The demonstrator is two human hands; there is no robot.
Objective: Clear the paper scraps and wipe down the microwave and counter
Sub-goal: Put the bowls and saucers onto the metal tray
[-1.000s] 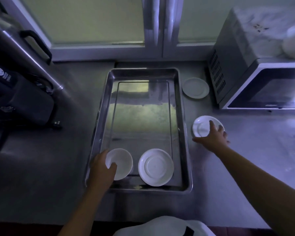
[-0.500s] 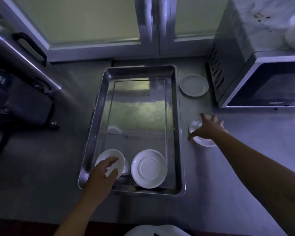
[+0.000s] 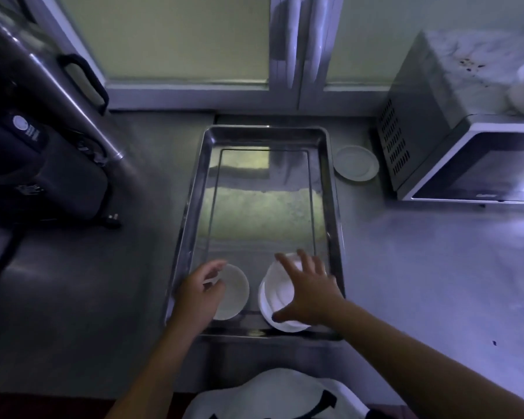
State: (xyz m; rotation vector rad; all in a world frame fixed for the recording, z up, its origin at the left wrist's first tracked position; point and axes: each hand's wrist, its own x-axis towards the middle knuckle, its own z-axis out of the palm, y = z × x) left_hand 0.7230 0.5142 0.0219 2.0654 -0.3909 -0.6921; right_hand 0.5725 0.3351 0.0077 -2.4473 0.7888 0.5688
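Your right hand [image 3: 307,293] grips a white dish [image 3: 280,287] over the stack [image 3: 273,316] at the bottom of the tray [image 3: 333,189] — set it down flat and let go slowly. Your left hand [image 3: 201,293] curls around the saucer [image 3: 233,293] beside it. The microwave [image 3: 454,146] sits at the right of the frame — the counter [image 3: 421,267] still needs wiping.

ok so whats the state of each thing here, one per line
metal tray: flat on the counter, far part bare
left saucer: in the tray, left hand on its edge
right saucers: stacked in the tray, top one tilted under the right hand
far saucer: on the counter beside the microwave
microwave: door shut, specks on top
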